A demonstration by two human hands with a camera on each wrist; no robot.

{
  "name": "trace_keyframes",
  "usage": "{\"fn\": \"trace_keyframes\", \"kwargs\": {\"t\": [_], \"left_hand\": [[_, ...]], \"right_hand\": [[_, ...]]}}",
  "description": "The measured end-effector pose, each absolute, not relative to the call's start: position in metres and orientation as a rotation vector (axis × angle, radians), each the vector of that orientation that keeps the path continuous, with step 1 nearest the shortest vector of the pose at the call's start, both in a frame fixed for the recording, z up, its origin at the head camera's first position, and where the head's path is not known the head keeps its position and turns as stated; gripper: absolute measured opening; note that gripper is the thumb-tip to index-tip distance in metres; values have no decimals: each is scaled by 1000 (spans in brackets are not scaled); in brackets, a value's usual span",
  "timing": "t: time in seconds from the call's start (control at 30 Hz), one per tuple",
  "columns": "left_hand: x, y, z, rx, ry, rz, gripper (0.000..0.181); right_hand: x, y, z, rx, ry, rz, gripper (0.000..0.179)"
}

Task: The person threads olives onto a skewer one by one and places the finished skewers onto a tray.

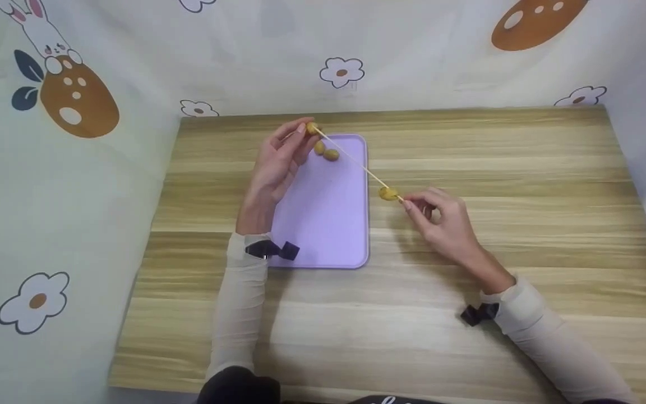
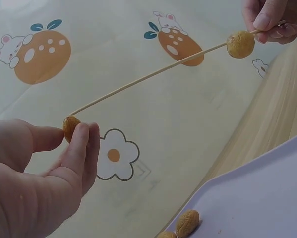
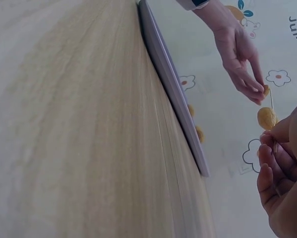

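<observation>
My left hand [image 1: 281,160] pinches a small yellow-brown oval fruit-like piece [image 2: 71,130] between thumb and fingers, above the far end of the tray. A thin wooden skewer [image 1: 351,159] slants between both hands, its tip meeting that piece; whether it has pierced it I cannot tell. Close to the skewer's other end, my right hand [image 1: 441,221] grips it between thumb and fingers. Just ahead of those fingers, a second, rounder piece [image 2: 240,44] is threaded on the skewer. Two similar wrinkled pieces [image 1: 331,154] lie on the purple tray [image 1: 323,224] beneath the left hand.
The tray rests on a wood-grain table [image 1: 497,151], partly covered by my left forearm. A printed cloth [image 1: 267,62] with flowers and rabbits hangs along the back and left sides. Black wrist devices [image 1: 289,251] sit on both sleeves.
</observation>
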State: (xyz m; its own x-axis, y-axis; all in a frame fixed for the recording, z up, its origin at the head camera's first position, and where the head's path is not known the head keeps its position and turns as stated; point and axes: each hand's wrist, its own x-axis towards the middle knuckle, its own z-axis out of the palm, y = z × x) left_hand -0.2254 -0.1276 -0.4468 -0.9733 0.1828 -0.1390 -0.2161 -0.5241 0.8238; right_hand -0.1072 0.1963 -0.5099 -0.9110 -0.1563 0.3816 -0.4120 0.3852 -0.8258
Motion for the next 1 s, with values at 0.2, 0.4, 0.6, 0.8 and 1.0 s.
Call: {"fn": "trace_keyframes", "kwargs": {"t": [0.2,0.4,0.6,0.8,1.0], "left_hand": [[-226,-127,-448,-79,1394,2603,27],[-227,-127,-451,-45,1416,2651,16],[-227,-129,-453,63,1497,2707,34],[-227,-131,-452,127,1497,2778,32],[-224,-130,-452,270,1594,2706,28]], "right_hand": [[-107,196,-511,515,-2408,1535,12],[-107,196,-511,509,-2402,1530,11],[-107,195,-511,512,-2392,1503,9],[-106,194,-510,511,-2366,1515,9],[-107,193,-509,505,-2328,1515,9]]}}
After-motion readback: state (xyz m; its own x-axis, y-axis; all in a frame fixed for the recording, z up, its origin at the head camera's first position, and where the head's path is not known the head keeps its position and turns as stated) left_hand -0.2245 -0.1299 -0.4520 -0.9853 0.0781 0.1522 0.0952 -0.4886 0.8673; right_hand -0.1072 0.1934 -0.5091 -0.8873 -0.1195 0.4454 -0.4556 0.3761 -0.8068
